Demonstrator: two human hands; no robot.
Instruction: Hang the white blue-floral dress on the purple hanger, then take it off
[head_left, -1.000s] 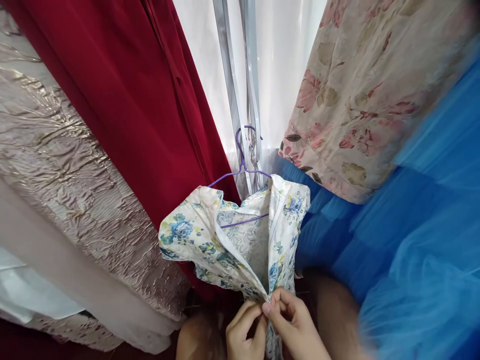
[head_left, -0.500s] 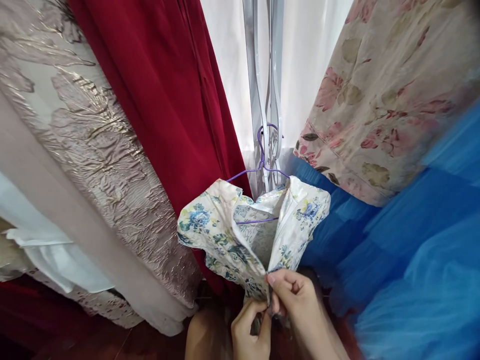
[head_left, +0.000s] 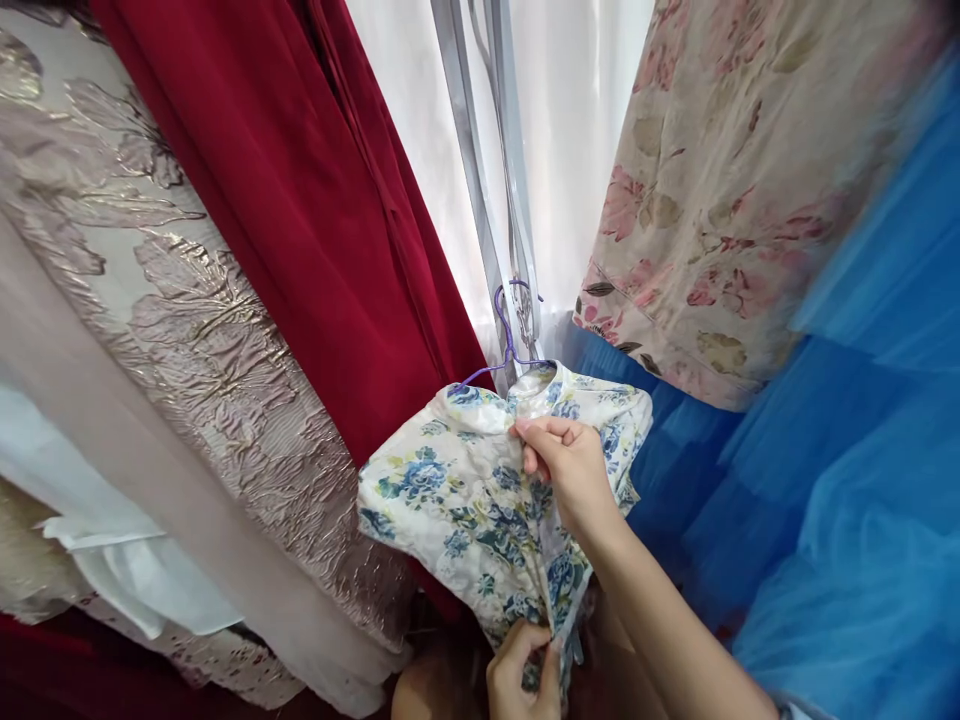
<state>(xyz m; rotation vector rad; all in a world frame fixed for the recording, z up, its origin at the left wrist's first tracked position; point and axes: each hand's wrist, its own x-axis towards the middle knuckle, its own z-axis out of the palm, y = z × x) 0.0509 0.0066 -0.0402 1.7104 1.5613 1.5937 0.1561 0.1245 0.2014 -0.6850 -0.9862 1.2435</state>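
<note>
A white garment with blue flowers [head_left: 450, 490] hangs on a purple hanger [head_left: 510, 345], its short sleeves spread to both sides. Its closure runs down the middle, and the edges meet from the collar down to my left hand. Near the collar, my right hand [head_left: 566, 465] pinches the top of this closure; whether a zipper pull is between the fingertips is hidden. Lower down, my left hand [head_left: 525, 670] is closed on the closure's edge. The garment's lower end is partly hidden by my left hand and the bottom of the view.
Grey straps [head_left: 480, 180] hang before a white cloth [head_left: 405, 90], with the hanger's hook at them. To the left hang a dark red garment [head_left: 300, 200] and a pinkish embossed one [head_left: 202, 310]. A pink-flowered cloth [head_left: 697, 220] and blue tulle [head_left: 750, 480] are on the right.
My right hand has moved up along the closure to the collar. The garment's front, open in a wide V before, is now drawn together. My left hand stays low, gripping the edge.
</note>
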